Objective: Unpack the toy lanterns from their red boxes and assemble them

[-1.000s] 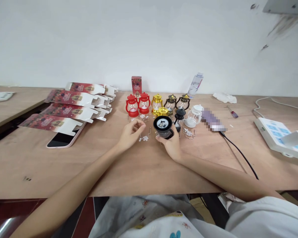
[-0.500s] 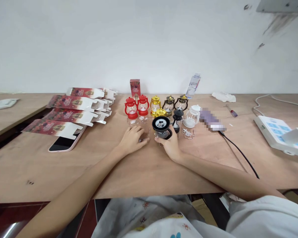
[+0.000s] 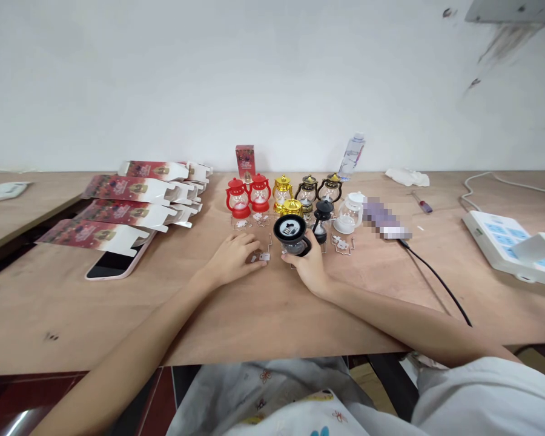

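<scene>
My right hand point(image 3: 309, 266) grips a small black lantern point(image 3: 292, 235) tipped on its side, its round base facing me. My left hand point(image 3: 233, 256) rests on the wooden table point(image 3: 272, 303) with fingers curled down over a small white tag and wire handle point(image 3: 264, 254); whether it grips them I cannot tell. Behind stand two red lanterns point(image 3: 249, 195), gold lanterns point(image 3: 285, 192), black-and-gold lanterns point(image 3: 318, 189), another black lantern point(image 3: 322, 219) and a white lantern point(image 3: 349, 213). More wire handles with tags lie beside them.
Flat red-and-white boxes point(image 3: 131, 203) are stacked at the left over a phone point(image 3: 113, 265). An upright red box point(image 3: 245, 161) and a water bottle point(image 3: 353, 156) stand at the back. A blurred item with a black cable point(image 3: 436, 280), a screwdriver point(image 3: 421, 203) and a white power strip point(image 3: 511, 245) lie right.
My left hand dropped from a raised pinch onto the table and now lies over the white tag. My right hand kept hold of the black lantern, barely shifting.
</scene>
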`<control>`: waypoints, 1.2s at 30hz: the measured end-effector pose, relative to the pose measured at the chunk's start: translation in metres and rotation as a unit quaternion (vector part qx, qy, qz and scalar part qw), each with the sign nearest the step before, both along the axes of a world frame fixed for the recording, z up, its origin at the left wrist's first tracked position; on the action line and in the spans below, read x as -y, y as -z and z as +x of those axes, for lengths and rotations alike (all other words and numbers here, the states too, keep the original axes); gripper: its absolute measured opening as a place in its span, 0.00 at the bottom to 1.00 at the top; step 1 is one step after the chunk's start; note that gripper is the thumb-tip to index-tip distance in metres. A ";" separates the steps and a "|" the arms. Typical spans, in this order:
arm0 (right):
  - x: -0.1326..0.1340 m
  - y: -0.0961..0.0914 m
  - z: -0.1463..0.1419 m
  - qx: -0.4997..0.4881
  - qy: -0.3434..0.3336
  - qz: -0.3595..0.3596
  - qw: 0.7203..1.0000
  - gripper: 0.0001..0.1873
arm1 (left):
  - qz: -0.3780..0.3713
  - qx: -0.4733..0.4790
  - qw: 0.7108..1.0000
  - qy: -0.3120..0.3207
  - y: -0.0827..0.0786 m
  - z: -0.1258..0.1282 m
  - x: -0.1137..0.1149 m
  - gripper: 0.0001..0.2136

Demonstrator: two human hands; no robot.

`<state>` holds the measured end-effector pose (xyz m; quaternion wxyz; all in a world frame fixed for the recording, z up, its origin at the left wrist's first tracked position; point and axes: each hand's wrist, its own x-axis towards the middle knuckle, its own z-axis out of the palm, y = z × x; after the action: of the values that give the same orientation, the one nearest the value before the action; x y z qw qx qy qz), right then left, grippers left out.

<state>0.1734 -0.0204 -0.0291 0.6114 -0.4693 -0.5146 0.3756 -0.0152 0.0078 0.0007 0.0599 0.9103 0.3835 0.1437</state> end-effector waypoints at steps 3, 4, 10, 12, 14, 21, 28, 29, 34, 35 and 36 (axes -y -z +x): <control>0.001 -0.001 0.000 0.003 -0.003 -0.004 1.000 0.20 | 0.013 0.007 1.000 0.010 0.002 0.002 0.001 0.10; 0.001 -0.001 0.000 0.004 -0.003 -0.004 1.000 0.20 | 0.019 0.009 1.000 0.008 0.002 0.003 0.001 0.09; 0.002 -0.005 -0.001 -0.006 -0.010 -0.005 1.000 0.21 | 0.010 0.189 0.980 -0.066 -0.001 0.005 0.005 0.10; 0.003 -0.006 -0.002 0.001 -0.014 -0.003 1.000 0.20 | -0.039 0.304 0.946 -0.103 -0.005 0.006 0.006 0.11; 0.004 -0.007 -0.002 0.011 -0.023 0.005 1.000 0.19 | -0.078 0.398 0.906 -0.122 -0.009 0.007 0.007 0.11; 0.004 -0.001 -0.001 0.044 -0.054 0.017 0.997 0.19 | -0.116 0.525 0.835 -0.116 -0.018 0.015 0.015 0.10; 0.005 -0.001 -0.001 0.072 -0.067 0.021 0.995 0.19 | -0.130 0.538 0.828 -0.087 -0.022 0.018 0.022 0.11; 0.006 -0.002 -0.001 0.073 -0.068 0.025 0.995 0.18 | -0.129 0.539 0.828 -0.081 -0.022 0.019 0.023 0.12; 0.006 -0.001 -0.001 0.076 -0.071 0.038 0.994 0.18 | -0.128 0.531 0.835 -0.059 -0.019 0.020 0.026 0.13; 0.006 -0.001 -0.001 0.077 -0.073 0.040 0.994 0.18 | -0.127 0.522 0.841 -0.056 -0.018 0.020 0.026 0.13; 0.006 0.000 -0.001 0.080 -0.075 0.043 0.993 0.18 | -0.124 0.510 0.849 -0.054 -0.017 0.020 0.027 0.13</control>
<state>0.1729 -0.0260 -0.0288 0.5579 -0.4312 -0.6111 0.3598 0.0050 -0.0188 0.0174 0.3520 0.6718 0.3623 0.5418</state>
